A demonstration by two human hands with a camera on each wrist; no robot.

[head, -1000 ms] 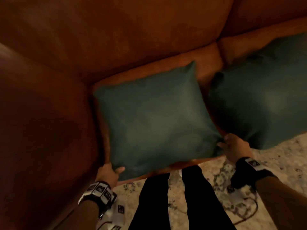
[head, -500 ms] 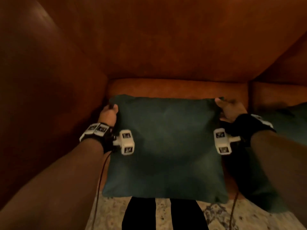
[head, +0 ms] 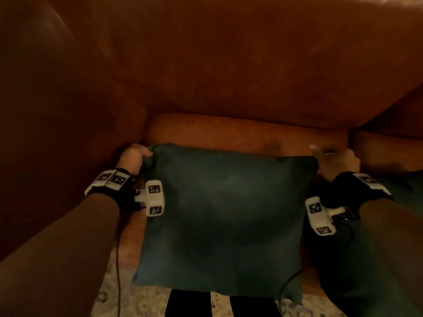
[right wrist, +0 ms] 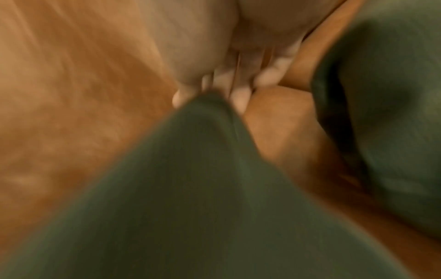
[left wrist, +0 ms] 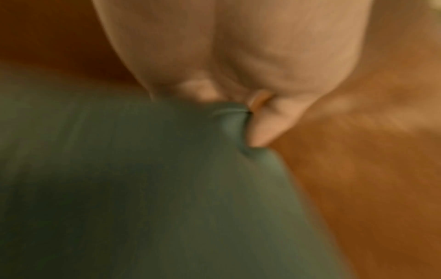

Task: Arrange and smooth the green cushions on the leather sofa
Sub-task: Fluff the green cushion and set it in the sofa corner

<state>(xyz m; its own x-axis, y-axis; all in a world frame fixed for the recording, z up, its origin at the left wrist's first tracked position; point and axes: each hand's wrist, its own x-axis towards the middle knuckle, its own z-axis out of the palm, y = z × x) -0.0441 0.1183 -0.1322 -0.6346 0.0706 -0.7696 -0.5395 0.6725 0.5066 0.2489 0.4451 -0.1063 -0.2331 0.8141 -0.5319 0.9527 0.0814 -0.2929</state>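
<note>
The leather sofa [head: 229, 65] fills the view, its seat running under a green cushion [head: 224, 213] that lies flat at the left end, its near edge overhanging the seat front above the patterned rug [head: 151, 300]. A second green cushion [head: 357, 259] sits just beside it on the right. The left hand [head: 132, 156] pinches the far-left corner, fingers curled tight on the fabric; the right hand [head: 336, 161] seems to grip the far-right corner, though blur softens it. Pulling unevenly could twist the cushion or drag it off the seat edge.
</note>
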